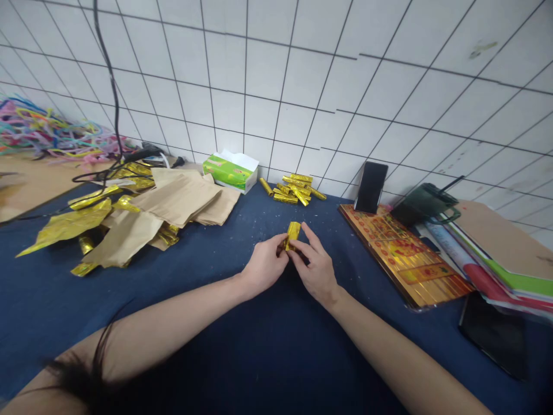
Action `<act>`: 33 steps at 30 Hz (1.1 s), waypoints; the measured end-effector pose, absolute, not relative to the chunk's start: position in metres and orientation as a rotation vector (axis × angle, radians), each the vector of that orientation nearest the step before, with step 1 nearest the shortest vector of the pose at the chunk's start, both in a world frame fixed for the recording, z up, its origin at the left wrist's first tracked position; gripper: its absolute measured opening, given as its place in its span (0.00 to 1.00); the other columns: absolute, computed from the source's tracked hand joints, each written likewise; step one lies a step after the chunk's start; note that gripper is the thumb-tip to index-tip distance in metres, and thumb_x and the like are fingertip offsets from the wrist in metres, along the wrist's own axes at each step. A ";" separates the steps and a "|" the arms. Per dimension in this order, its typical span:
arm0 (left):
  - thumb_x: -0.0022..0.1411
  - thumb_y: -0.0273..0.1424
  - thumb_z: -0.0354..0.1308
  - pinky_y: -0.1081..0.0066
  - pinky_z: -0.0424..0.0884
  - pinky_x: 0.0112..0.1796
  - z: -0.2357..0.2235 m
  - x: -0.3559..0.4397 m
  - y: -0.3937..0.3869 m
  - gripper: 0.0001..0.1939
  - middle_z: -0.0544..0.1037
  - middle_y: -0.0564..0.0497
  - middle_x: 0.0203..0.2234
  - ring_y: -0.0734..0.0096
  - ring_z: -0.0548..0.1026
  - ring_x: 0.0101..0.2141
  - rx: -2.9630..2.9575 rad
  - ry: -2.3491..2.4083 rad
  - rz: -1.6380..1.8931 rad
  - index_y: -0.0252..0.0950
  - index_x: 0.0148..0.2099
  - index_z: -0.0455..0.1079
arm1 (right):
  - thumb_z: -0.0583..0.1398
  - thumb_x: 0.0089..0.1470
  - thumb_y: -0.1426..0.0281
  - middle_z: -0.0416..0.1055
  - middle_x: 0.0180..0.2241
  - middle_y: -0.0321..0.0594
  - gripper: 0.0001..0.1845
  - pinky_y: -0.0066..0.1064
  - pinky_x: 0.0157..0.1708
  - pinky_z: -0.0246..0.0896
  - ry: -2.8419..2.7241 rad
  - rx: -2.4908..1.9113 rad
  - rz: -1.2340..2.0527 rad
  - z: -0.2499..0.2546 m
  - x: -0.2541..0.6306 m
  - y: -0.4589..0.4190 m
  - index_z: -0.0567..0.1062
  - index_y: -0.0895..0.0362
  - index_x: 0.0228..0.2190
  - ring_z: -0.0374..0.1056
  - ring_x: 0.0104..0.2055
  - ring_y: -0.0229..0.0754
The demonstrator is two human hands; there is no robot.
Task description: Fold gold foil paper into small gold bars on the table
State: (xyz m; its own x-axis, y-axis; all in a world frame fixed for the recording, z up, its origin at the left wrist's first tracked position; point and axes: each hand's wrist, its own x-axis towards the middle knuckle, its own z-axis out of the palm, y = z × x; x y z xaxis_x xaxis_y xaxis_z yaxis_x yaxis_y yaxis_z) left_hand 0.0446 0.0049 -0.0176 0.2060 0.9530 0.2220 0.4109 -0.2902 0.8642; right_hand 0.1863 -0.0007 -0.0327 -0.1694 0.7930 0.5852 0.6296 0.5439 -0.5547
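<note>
A small roll of shiny gold foil paper [294, 231] is held upright between both hands above the blue table [242, 346]. My left hand [266, 262] pinches its lower left side. From the right, my right hand [316, 266] grips the roll low down with thumb and fingers, the index finger raised along its edge. The fingers partly hide the lower end. Beyond the hands, near the wall, lies a pile of finished-looking gold foil rolls [294, 189].
At left lie brown paper sheets [173, 196], crumpled gold foil [73, 225], a black cable [114, 86] and colourful pipe cleaners [52, 132]. A tissue pack [228, 172] sits by the tiled wall. To the right are a phone [371, 187], a gold-red packet [401, 253], a dark mug [425, 204] and stacked folders [505, 248].
</note>
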 end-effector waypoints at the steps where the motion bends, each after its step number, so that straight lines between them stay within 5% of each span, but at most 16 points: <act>1: 0.52 0.21 0.48 0.71 0.69 0.40 -0.018 0.045 0.005 0.20 0.77 0.49 0.36 0.70 0.75 0.35 1.815 1.274 1.030 0.33 0.48 0.67 | 0.55 0.52 0.70 0.56 0.57 0.38 0.13 0.43 0.53 0.57 -1.887 -1.147 0.244 -0.033 0.186 -0.001 0.74 0.50 0.40 0.60 0.54 0.46; 14: 0.52 0.21 0.48 0.71 0.69 0.39 -0.015 0.045 0.004 0.19 0.77 0.50 0.35 0.70 0.75 0.35 1.796 1.260 1.012 0.34 0.46 0.68 | 0.55 0.52 0.72 0.67 0.46 0.43 0.12 0.42 0.51 0.59 -1.866 -1.043 0.386 -0.037 0.187 0.002 0.73 0.52 0.39 0.64 0.48 0.45; 19: 0.53 0.20 0.47 0.71 0.69 0.41 -0.018 0.043 0.005 0.20 0.76 0.50 0.37 0.71 0.74 0.37 1.838 1.166 1.077 0.35 0.48 0.67 | 0.60 0.48 0.67 0.54 0.56 0.48 0.33 0.40 0.45 0.64 -1.629 -1.127 0.662 -0.038 0.188 0.005 0.57 0.53 0.54 0.66 0.44 0.44; 22: 0.53 0.20 0.48 0.71 0.69 0.40 -0.020 0.041 0.007 0.21 0.75 0.48 0.41 0.70 0.74 0.39 1.826 1.121 1.105 0.34 0.50 0.65 | 0.62 0.45 0.64 0.61 0.51 0.48 0.42 0.41 0.46 0.63 -1.532 -1.116 0.850 -0.041 0.189 0.008 0.49 0.53 0.57 0.67 0.43 0.44; 33: 0.54 0.22 0.49 0.72 0.71 0.36 -0.015 0.042 0.003 0.22 0.76 0.48 0.37 0.74 0.74 0.33 1.811 1.024 1.177 0.33 0.52 0.63 | 0.62 0.45 0.62 0.59 0.52 0.48 0.40 0.44 0.48 0.59 -1.536 -1.093 0.738 -0.038 0.191 0.007 0.51 0.52 0.57 0.62 0.49 0.47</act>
State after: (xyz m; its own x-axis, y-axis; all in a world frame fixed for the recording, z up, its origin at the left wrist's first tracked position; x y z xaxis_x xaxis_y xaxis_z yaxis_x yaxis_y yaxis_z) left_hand 0.0417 0.0030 -0.0153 0.2627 0.8980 0.3530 0.2257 -0.4129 0.8824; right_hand 0.1913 0.0074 -0.0383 -0.0193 0.9167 0.3992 0.2615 0.3900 -0.8829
